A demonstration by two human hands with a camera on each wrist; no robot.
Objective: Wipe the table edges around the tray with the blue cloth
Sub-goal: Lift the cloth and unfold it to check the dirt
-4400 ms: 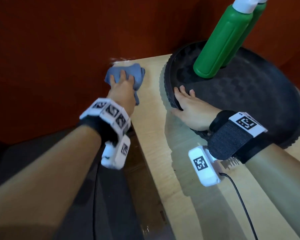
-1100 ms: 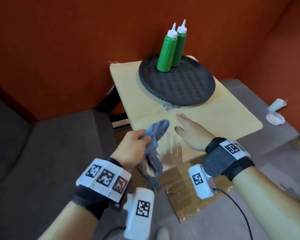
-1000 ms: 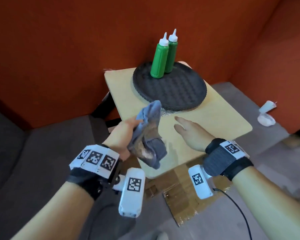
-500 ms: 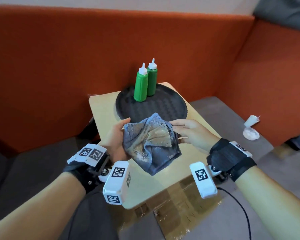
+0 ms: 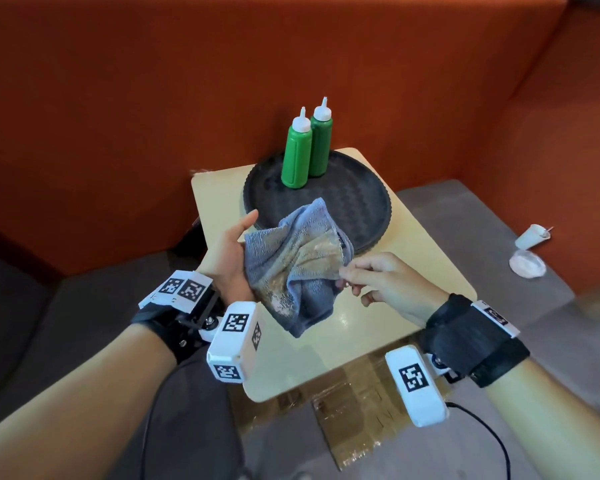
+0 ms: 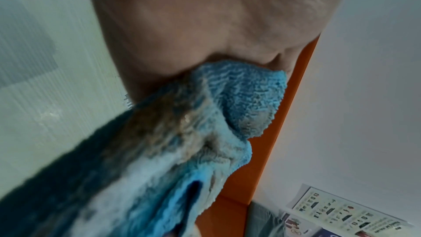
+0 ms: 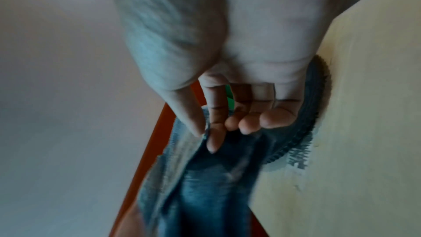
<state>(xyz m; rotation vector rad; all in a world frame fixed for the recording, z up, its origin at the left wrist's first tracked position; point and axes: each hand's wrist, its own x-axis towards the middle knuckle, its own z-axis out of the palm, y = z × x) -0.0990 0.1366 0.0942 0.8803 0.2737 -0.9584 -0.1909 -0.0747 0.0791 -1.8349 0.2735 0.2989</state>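
Observation:
The blue cloth (image 5: 291,268), crumpled and stained brown, is held in the air over the near half of the pale table (image 5: 420,271). My left hand (image 5: 231,258) cradles its left side, thumb pointing up, with the other fingers hidden behind the cloth. My right hand (image 5: 349,277) pinches the cloth's right edge between thumb and forefinger. The right wrist view shows that pinch (image 7: 206,138) on the cloth (image 7: 205,186). In the left wrist view the cloth (image 6: 216,123) bulges out from under the palm (image 6: 205,24). The round black tray (image 5: 361,209) sits on the table's far half.
Two green squeeze bottles (image 5: 297,150) (image 5: 321,143) stand at the tray's back left. Orange seat backs surround the table. A white cup (image 5: 530,235) and a white wad (image 5: 527,263) lie on the grey seat at right. Taped cardboard (image 5: 354,410) lies under the table's near edge.
The cloth left the table's far left corner and was lifted clear. My right hand came off the tray rim and table and now pinches the cloth's edge, spreading it.

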